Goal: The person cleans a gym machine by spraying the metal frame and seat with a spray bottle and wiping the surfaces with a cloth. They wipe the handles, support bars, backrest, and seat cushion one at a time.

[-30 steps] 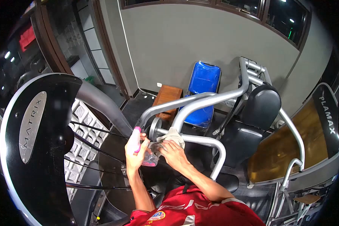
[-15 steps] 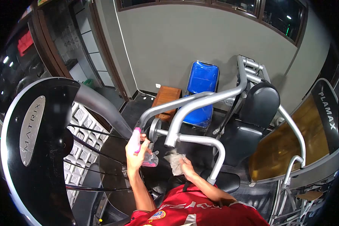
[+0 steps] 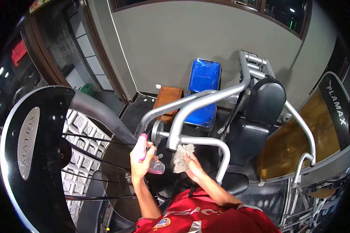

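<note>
My left hand (image 3: 141,157) is wrapped round the neck of a spray bottle (image 3: 155,167) with a pink and white head, held beside the round end of the machine's silver frame. A crumpled greyish cloth (image 3: 180,160) is gripped in my right hand (image 3: 192,164), just below the open lower end of a thick silver tube (image 3: 175,140). The cloth is close to the tube; whether they touch I cannot tell. A thinner bent handle (image 3: 217,144) curves down to the right of the cloth.
A black padded seat (image 3: 247,139) and backrest stand beyond the tubes. Behind them are a blue folding chair (image 3: 204,79) and a wooden stool (image 3: 169,97). A black MATRIX tower (image 3: 42,155) fills the left side; a PLAMAX machine (image 3: 332,101) stands at the right.
My right hand has raised the cloth slightly, closer to the silver tube. The left hand still holds the bottle. The camera view has shifted a little.
</note>
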The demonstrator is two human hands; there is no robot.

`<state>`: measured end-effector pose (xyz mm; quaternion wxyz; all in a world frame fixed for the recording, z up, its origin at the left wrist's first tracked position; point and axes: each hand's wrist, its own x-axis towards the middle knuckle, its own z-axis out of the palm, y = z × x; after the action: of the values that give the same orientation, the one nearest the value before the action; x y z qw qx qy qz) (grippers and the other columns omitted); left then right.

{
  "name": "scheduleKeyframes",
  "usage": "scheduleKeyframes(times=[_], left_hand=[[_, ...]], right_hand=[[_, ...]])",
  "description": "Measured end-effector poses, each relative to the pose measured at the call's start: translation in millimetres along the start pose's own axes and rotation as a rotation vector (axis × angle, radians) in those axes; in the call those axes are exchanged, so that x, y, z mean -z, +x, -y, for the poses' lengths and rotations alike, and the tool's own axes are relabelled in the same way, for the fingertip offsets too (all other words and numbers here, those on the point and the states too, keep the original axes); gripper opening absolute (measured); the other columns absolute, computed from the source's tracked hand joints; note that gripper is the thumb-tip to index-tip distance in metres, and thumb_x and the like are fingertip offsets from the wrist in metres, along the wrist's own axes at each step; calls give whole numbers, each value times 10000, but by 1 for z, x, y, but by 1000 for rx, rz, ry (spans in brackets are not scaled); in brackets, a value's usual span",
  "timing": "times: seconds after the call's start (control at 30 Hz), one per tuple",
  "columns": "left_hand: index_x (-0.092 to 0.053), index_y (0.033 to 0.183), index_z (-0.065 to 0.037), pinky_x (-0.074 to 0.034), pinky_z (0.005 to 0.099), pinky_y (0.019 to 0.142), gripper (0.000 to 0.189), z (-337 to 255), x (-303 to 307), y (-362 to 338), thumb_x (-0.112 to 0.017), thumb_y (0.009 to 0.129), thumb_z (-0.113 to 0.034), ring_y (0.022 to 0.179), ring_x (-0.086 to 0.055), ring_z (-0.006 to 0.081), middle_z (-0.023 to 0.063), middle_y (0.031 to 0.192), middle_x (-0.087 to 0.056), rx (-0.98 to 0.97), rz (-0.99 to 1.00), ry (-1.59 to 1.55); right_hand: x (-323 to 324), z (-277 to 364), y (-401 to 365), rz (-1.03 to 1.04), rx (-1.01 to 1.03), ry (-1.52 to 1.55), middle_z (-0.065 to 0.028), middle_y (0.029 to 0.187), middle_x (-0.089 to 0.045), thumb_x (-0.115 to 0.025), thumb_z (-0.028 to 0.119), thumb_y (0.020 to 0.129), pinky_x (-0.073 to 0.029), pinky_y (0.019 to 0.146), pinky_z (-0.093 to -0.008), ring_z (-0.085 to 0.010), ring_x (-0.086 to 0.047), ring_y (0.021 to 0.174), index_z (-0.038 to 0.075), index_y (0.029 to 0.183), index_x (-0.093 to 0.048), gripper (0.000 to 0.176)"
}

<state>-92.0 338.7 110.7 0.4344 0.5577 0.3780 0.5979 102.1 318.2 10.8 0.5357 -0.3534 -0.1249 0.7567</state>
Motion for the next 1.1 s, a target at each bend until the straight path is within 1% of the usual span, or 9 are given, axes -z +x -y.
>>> scheduleKeyframes(times=[0.17,0.3,0.37,0.4,0.43,0.53,0.7,0.87,1.1], left_hand=[[-550,1049,62,-512,262,519,221,-11,-12,-2,-606,853,-25,596,-593,133,107,846,-604,120,80,-30],[-542,1039,53,-508,256,524,220,-9,-18,-2,-611,847,-30,574,-590,132,98,829,-606,132,127,-51],[-538,1047,54,-508,254,524,227,-7,-20,-2,-610,852,-36,572,-591,136,98,827,-603,129,148,-56],[-535,1055,56,-510,256,524,234,-6,-19,-2,-609,855,-41,582,-591,136,101,835,-598,121,138,-58],[-532,1062,58,-513,258,523,242,-6,-20,-2,-609,859,-47,592,-591,137,104,842,-594,115,127,-60],[-521,1098,65,-525,265,527,268,-7,-23,-2,-602,869,-48,649,-590,138,111,868,-583,105,144,-89],[-512,1120,71,-528,270,517,287,-2,-34,-3,-601,863,-22,660,-594,148,110,861,-580,97,155,-82],[-517,1114,64,-526,275,523,291,7,-63,-10,-610,844,8,609,-612,157,114,870,-589,195,235,-163],[-509,1091,43,-521,284,533,280,14,-87,-17,-624,849,-39,586,-612,158,105,872,-586,257,430,-61]], right_hand=[[9,50,-63,65,204,-118,-83,1242,-517,-537,200,937,-393,983,-326,-176,-491,1155,25,1333,-382,459],[45,71,-109,-370,681,-315,-76,1145,-533,-528,152,931,-401,940,-298,-135,-497,1073,23,1310,-395,423],[47,87,-126,-363,893,-304,-76,1105,-532,-527,158,927,-395,910,-274,-118,-488,1050,15,1280,-400,402],[54,89,-130,-544,944,-492,-102,1241,-481,-498,140,927,-392,948,-321,-185,-503,1083,21,1320,-356,435],[61,99,-131,-541,1062,-743,-109,1189,-516,-497,106,910,-402,928,-319,-191,-507,1069,11,1281,-413,391],[51,116,-124,-453,990,-1183,-193,1032,-583,-539,-23,794,-403,928,-337,-298,-552,1043,-16,1100,-547,306],[61,93,-91,-447,921,-1420,-263,1237,-409,-520,-108,674,-392,966,-437,-448,-449,1150,87,1198,-453,563],[44,127,-80,-401,903,-1465,-155,1119,-536,-531,-71,699,-467,854,-410,-383,-557,1006,103,1182,-499,514],[12,160,-28,25,755,-1796,-109,1089,-560,-567,-9,721,-481,840,-402,-334,-567,1013,147,1131,-545,440]])
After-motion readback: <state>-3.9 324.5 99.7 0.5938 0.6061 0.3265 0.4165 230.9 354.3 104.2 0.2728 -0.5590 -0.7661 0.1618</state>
